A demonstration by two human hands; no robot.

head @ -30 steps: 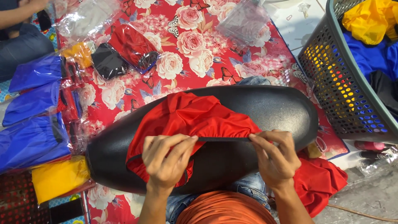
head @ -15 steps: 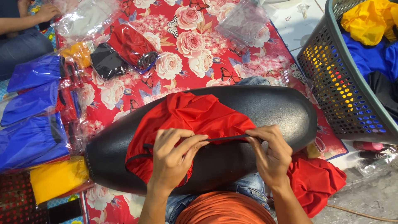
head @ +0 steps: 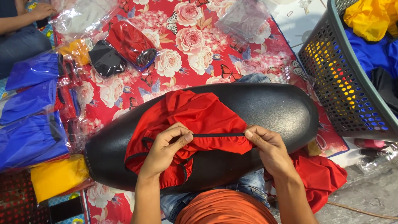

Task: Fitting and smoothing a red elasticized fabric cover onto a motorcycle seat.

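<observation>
Hands (head: 166, 151) (head: 267, 151), two, pinching one red cloth (head: 195, 114)

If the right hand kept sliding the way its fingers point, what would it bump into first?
The right hand points leftward along the black trim of the red cloth. Sliding on, it would likely meet the left hand first, which pinches the same trim.

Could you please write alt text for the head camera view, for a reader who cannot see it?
Seen from above, a person's left hand and right hand pinch a red garment by its black-trimmed edge, stretched over a black oval board on their lap. Bagged blue garments lie left on a floral cloth; a grey basket of clothes stands right.
</observation>
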